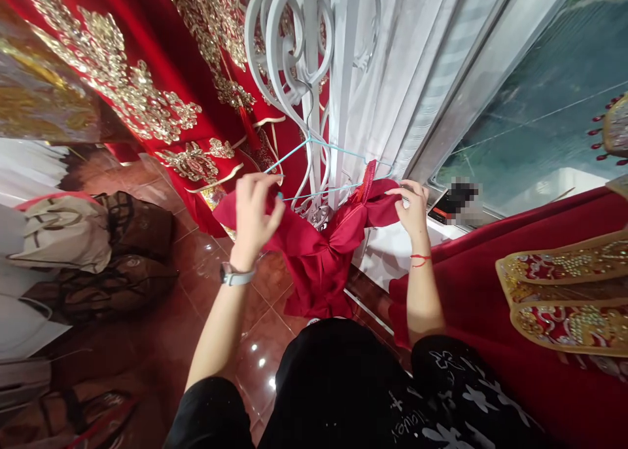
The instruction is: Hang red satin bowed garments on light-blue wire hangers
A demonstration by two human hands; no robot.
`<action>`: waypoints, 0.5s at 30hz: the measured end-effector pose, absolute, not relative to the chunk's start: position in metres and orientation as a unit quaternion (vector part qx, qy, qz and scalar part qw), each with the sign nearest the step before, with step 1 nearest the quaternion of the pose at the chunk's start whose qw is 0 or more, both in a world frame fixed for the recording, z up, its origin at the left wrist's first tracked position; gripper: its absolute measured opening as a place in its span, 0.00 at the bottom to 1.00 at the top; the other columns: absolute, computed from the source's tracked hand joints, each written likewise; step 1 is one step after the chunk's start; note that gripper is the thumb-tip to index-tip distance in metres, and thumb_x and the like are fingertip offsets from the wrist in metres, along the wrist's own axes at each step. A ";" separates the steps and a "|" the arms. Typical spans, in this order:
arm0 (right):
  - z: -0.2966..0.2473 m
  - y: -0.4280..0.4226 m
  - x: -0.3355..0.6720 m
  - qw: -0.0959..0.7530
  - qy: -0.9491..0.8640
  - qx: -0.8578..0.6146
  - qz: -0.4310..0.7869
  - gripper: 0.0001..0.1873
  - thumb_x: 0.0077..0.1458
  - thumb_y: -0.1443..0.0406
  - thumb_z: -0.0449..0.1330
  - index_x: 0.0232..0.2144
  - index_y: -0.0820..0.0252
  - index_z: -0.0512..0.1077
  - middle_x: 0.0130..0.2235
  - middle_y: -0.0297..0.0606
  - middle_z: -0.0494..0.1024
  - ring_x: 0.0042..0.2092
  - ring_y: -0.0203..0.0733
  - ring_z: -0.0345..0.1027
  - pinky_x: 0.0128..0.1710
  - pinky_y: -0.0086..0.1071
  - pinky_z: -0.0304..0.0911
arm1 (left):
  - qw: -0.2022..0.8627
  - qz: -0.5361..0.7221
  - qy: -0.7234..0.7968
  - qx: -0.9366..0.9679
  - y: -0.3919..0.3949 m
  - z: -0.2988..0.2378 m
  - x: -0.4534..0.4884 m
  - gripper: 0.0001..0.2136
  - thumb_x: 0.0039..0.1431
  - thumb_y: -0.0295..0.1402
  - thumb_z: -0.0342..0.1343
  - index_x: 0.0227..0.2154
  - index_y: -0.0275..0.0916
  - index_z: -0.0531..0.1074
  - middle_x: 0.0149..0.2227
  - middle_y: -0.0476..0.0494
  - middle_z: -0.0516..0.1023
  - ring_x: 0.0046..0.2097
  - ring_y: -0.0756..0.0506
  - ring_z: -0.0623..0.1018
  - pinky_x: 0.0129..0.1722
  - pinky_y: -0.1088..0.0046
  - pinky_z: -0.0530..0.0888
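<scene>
A plain dark red satin dress [318, 259] hangs on a light blue wire hanger [338, 151], which is hooked on a white scrolled metal stand [294, 56]. My left hand [255, 210] pinches the dress's left shoulder at the hanger's left end. My right hand [412, 207] grips the right shoulder of the dress at the hanger's right end. Both hands are closed on the fabric. A watch is on my left wrist and a red string on my right.
Red garments with gold embroidery [147, 89] hang at the back left. A white curtain [392, 63] and a glass window [540, 108] stand at the right. Red cloth with beaded gold bands [564, 298] lies at the right. Bags [73, 239] sit on the glossy brown tile floor [255, 351].
</scene>
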State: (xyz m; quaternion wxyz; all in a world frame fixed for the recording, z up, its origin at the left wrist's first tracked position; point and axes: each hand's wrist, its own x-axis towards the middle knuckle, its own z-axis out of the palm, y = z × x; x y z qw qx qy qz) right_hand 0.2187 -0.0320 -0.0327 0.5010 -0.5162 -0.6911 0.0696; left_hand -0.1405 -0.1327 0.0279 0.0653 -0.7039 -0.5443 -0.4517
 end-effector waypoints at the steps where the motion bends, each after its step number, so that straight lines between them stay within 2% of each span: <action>1: -0.033 -0.028 0.229 0.468 -0.715 -0.514 0.070 0.17 0.50 0.74 0.55 0.31 0.54 0.82 0.47 0.44 0.81 0.51 0.53 0.73 0.57 0.51 0.67 | 0.058 -0.429 -0.533 -0.727 -0.126 0.026 -0.123 0.20 0.64 0.31 0.57 0.58 0.43 0.74 0.55 0.36 0.76 0.60 0.32 0.73 0.66 0.45 0.68; 3: -0.030 -0.024 0.238 0.440 -0.739 -0.502 0.090 0.14 0.51 0.74 0.56 0.27 0.55 0.80 0.43 0.43 0.81 0.43 0.48 0.74 0.49 0.44 0.70 | 0.011 -0.365 -0.503 -0.783 -0.103 0.024 -0.085 0.20 0.66 0.29 0.54 0.59 0.40 0.74 0.56 0.34 0.77 0.60 0.34 0.74 0.65 0.49 0.70; 6: -0.021 -0.020 0.238 0.454 -0.745 -0.478 0.103 0.13 0.53 0.74 0.55 0.25 0.57 0.77 0.38 0.40 0.81 0.34 0.42 0.72 0.39 0.37 0.67 | -0.069 -0.288 -0.484 -0.823 -0.058 0.020 -0.029 0.25 0.69 0.32 0.55 0.67 0.33 0.67 0.64 0.28 0.73 0.65 0.34 0.73 0.67 0.56 0.68; 7: -0.018 -0.019 0.237 0.460 -0.747 -0.470 0.095 0.13 0.53 0.74 0.55 0.25 0.57 0.76 0.38 0.40 0.81 0.34 0.41 0.72 0.38 0.36 0.66 | -0.089 -0.276 -0.489 -0.823 -0.045 0.018 -0.014 0.26 0.70 0.34 0.55 0.68 0.32 0.65 0.65 0.28 0.73 0.66 0.35 0.72 0.66 0.57 0.68; 9: -0.009 -0.014 0.238 0.467 -0.755 -0.455 0.069 0.14 0.54 0.74 0.54 0.25 0.57 0.76 0.37 0.40 0.81 0.35 0.42 0.73 0.40 0.37 0.66 | -0.117 -0.251 -0.526 -0.804 -0.026 0.016 0.010 0.24 0.73 0.37 0.53 0.67 0.33 0.66 0.60 0.28 0.77 0.63 0.35 0.76 0.61 0.60 0.72; 12: 0.009 -0.004 0.241 0.460 -0.774 -0.432 0.042 0.14 0.55 0.74 0.54 0.25 0.56 0.76 0.37 0.41 0.81 0.38 0.45 0.74 0.45 0.39 0.68 | -0.109 -0.229 -0.575 -0.778 -0.019 0.012 0.025 0.20 0.77 0.38 0.48 0.64 0.36 0.69 0.52 0.31 0.82 0.57 0.35 0.81 0.55 0.62 0.74; 15: 0.031 0.008 0.237 0.440 -0.801 -0.403 0.042 0.14 0.56 0.73 0.55 0.24 0.55 0.75 0.39 0.41 0.82 0.41 0.46 0.76 0.47 0.40 0.69 | -0.099 -0.214 -0.584 -0.777 -0.022 0.011 0.024 0.19 0.77 0.38 0.46 0.63 0.37 0.71 0.52 0.31 0.83 0.56 0.34 0.82 0.54 0.62 0.73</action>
